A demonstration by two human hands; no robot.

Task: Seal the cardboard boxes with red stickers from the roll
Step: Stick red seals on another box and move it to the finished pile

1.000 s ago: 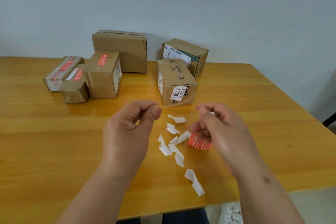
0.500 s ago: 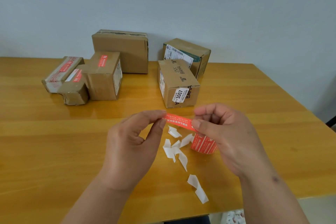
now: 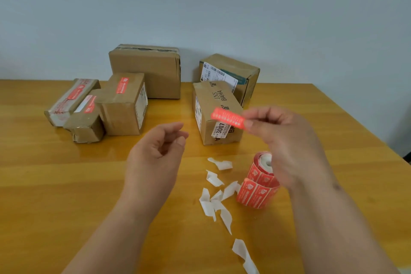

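Right hand pinches one red sticker above the table, left hand loose and empty.

Nearest lie curled white backing-paper scraps (image 3: 219, 198) scattered on the glossy wooden table (image 3: 55, 184), with the roll of red printed stickers (image 3: 259, 181) standing just right of them, its loose end draped down the front. Above, the left hand (image 3: 155, 153) hangs with fingers loosely curled, holding nothing, well apart from the right hand (image 3: 287, 140), whose thumb and fingers grip a single red rectangular sticker (image 3: 228, 120) by its right end. The sticker hovers before the brown cardboard box marked BAHA (image 3: 214, 109). Farther back stand three stickered cardboard boxes (image 3: 97, 107) at left, a large plain cardboard box (image 3: 146, 71) and a labelled cardboard box (image 3: 231, 75) by the wall.
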